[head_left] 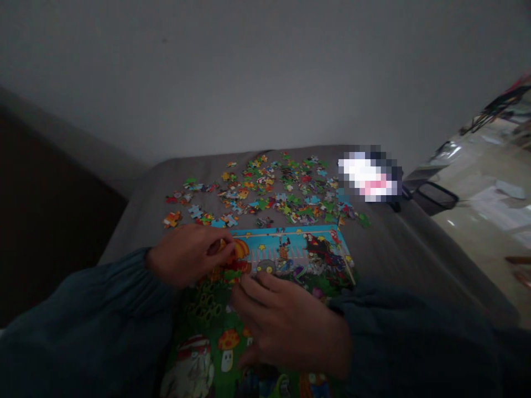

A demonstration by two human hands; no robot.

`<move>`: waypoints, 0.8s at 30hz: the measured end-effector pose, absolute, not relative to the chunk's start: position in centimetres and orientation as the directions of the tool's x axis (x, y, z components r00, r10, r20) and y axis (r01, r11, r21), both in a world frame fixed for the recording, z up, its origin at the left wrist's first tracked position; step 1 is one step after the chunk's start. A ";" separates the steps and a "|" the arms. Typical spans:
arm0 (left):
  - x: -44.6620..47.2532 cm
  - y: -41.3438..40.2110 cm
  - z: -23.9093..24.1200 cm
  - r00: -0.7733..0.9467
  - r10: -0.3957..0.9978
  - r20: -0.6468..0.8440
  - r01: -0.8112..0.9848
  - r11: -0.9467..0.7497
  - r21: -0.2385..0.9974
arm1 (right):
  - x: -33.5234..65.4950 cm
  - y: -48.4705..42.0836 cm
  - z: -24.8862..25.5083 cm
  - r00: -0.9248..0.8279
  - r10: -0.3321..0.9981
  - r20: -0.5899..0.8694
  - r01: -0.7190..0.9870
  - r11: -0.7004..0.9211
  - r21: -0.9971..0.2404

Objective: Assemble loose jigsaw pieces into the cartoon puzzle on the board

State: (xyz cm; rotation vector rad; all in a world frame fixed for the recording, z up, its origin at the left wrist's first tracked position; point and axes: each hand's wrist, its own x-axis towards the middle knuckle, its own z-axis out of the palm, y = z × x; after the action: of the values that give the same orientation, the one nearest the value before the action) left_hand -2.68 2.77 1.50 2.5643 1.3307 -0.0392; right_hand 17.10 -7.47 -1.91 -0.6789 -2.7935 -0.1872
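A colourful cartoon puzzle picture [265,243] lies before me, with a blue upper band and a green lower part. My left hand [193,255] is over its upper left corner, thumb and forefinger pinched together by an orange pumpkin-like shape. Whatever sits between those fingertips is too dark to make out. Over the middle of the picture is my right hand [288,320], its fingers loosely bent and the thumb apart from them. I see nothing held in it, though its palm side is hidden. Both forearms cover parts of the picture's sides.
Many loose jigsaw pieces [286,188] are scattered on the grey cloth-covered surface [141,204] beyond the picture. A pixelated bright object [369,177] stands at the back right, with a dark loop [435,196] beside it. A grey wall [249,77] rises behind.
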 end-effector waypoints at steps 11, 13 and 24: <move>-1.7 3.9 -1.4 0.565 0.796 0.216 0.759 -0.604 0.243 | 18.2 -5.7 0.1 -0.803 0.463 0.376 0.491 0.871 -0.023; -1.9 4.3 -1.7 0.551 0.795 0.255 0.761 -0.604 0.238 | 19.5 -3.8 1.6 -0.774 0.526 0.353 0.555 0.832 -0.022; -6.4 7.2 0.1 0.128 0.960 0.248 0.971 -0.173 0.166 | 26.4 5.0 -2.5 -0.453 0.823 0.343 0.853 0.512 -0.100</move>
State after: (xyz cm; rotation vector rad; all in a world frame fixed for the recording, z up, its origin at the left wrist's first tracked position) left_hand -6.43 7.19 0.08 2.3860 2.0429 0.4762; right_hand 26.42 4.99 -2.49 -1.3934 -2.4102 -0.1219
